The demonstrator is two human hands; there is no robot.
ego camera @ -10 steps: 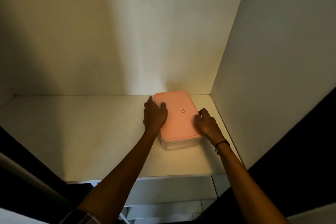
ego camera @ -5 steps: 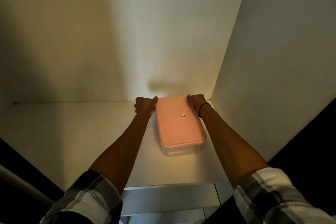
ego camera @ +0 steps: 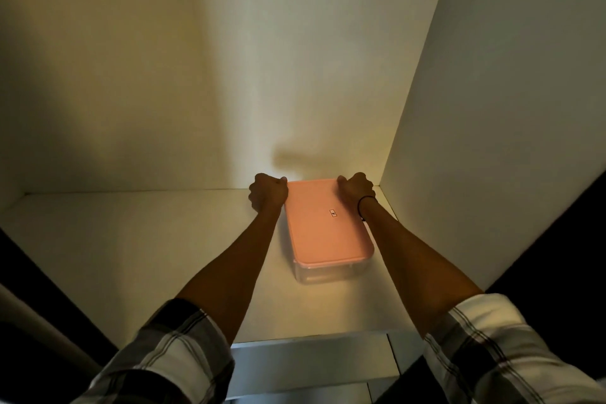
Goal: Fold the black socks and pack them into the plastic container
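Both hands gripped the far corners of the lidded container on the shelf.

The left hand (ego camera: 267, 192) and right hand (ego camera: 355, 188) were curled shut on the plastic container (ego camera: 326, 226), its pink lid (ego camera: 314, 239) on. No socks showed. Judged: fetching it; next, draw it toward the shelf (ego camera: 131, 239) edge.

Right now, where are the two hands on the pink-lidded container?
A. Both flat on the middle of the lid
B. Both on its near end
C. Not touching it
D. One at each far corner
D: the left hand and right hand each curl around a far corner of the container, which sits on the shelf with its near end free.
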